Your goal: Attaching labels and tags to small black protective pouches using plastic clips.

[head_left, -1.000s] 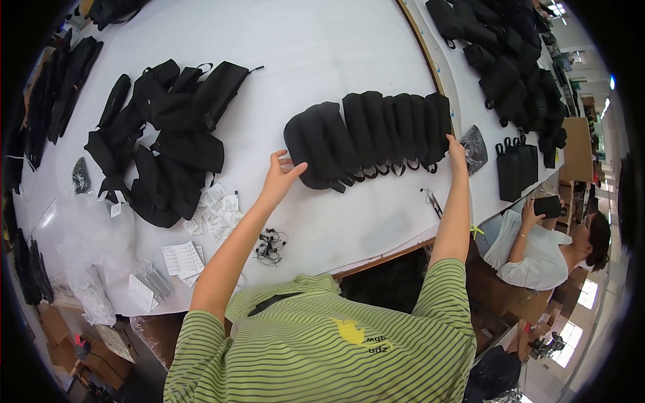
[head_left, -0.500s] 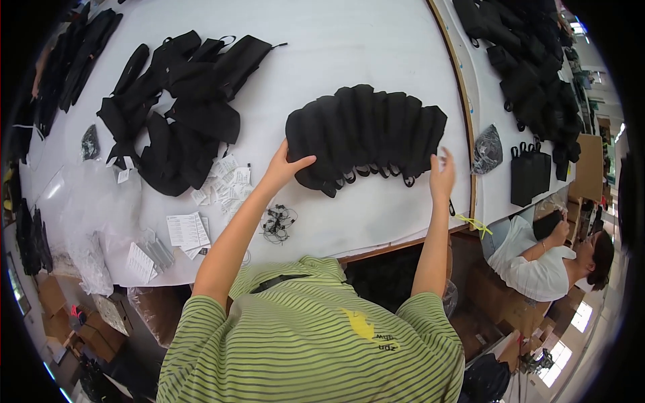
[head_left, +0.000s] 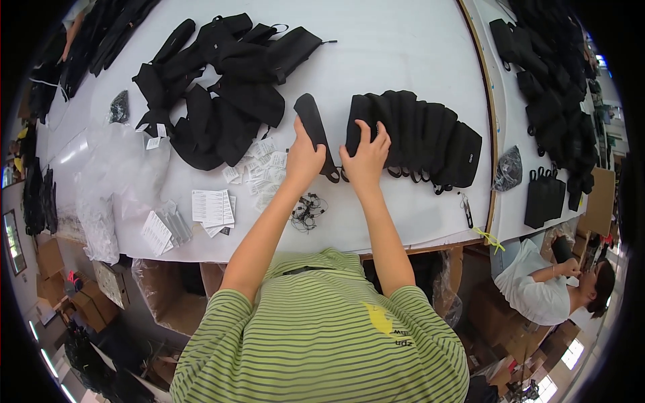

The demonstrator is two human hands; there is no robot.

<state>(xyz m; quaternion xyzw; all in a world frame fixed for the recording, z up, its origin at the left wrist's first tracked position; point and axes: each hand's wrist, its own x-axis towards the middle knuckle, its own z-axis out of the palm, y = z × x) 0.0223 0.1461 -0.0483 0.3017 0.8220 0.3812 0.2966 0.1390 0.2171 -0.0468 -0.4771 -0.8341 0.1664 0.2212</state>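
My left hand point(head_left: 306, 158) is closed around one black fabric pouch point(head_left: 311, 114), which stands tilted on the white table, apart from the others. To its right, several like pouches point(head_left: 420, 134) lean on each other in a fanned row, their small loops toward me. With thumb and fingers my right hand point(head_left: 365, 156) grips the pouch point(head_left: 360, 111) at the row's left end. The right end pouch shows its broad face with a small pale label point(head_left: 471, 158).
A loose heap of black pouches point(head_left: 228, 87) lies at the far left. Nearer are white tags point(head_left: 265, 168), printed cards point(head_left: 213, 208), black cords point(head_left: 308, 212) and clear plastic bags point(head_left: 127, 174). A small tool point(head_left: 465, 209) lies near the front edge. A co-worker point(head_left: 541, 282) sits at right.
My left hand has separated one pouch from the row's left end. My right hand has moved left, from the row's right end to its left end. The row now fans the other way.
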